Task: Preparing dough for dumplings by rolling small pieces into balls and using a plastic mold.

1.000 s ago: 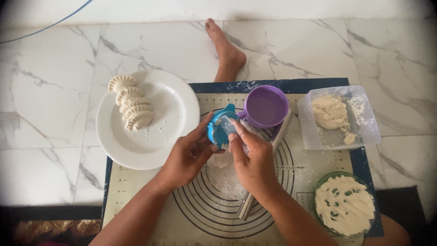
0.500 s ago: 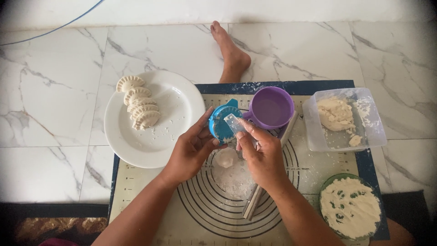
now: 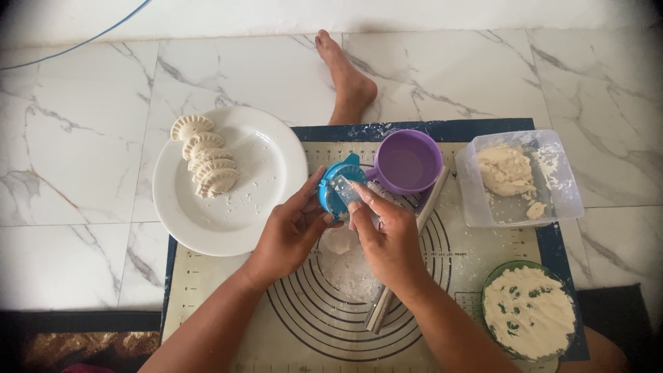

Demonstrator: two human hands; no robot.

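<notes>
Blue dumpling press (image 3: pixel 337 188), folded, upright

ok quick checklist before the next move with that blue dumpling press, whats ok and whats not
1. Blue plastic dumpling press held by both hands: ok, left hand grips its side, right hand is at its front.
2. Dough inside the press: cannot tell, the fingers hide it.
3. Room on the round white plate: ok, four crimped dumplings sit along its left edge.
4. Filling in the green bowl: ok, nearly full.
5. Dough in the clear plastic tub: ok, a lump remains.
6. Wooden rolling pin: ok, lying on the mat under the right hand.
</notes>
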